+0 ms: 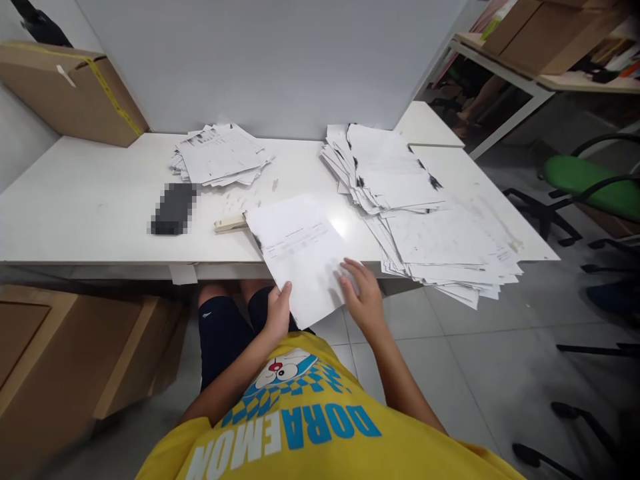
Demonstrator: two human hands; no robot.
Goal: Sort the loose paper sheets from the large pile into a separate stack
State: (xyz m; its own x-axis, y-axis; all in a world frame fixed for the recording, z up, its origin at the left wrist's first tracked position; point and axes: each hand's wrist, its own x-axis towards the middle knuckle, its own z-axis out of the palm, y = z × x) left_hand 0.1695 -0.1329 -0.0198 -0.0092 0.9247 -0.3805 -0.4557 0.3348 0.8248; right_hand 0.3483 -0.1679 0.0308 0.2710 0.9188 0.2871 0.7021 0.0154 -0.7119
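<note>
A printed sheet of paper (pixel 305 260) with a dark smudged left edge is tilted over the table's front edge. My left hand (pixel 278 310) pinches its lower left corner, thumb on top. At the sheet's right side, my right hand (pixel 363 297) has its fingers apart, the fingertips over or against the paper; whether they touch it I cannot tell. Partly under the sheet lies a narrow cream-coloured bar (pixel 230 225). To the right is a large stack of papers (pixel 395 170) with black-stained edges, and a second paper stack (pixel 445 240) overhangs the front edge.
A smaller paper pile (pixel 220 155) lies at the back left of the white table (pixel 90 207). A blurred-out dark object (pixel 173 209) is in front of it. Cardboard boxes stand at the left, one on the table (pixel 75 90), others below (pixel 75 347). A green chair (pixel 595 180) is at the right.
</note>
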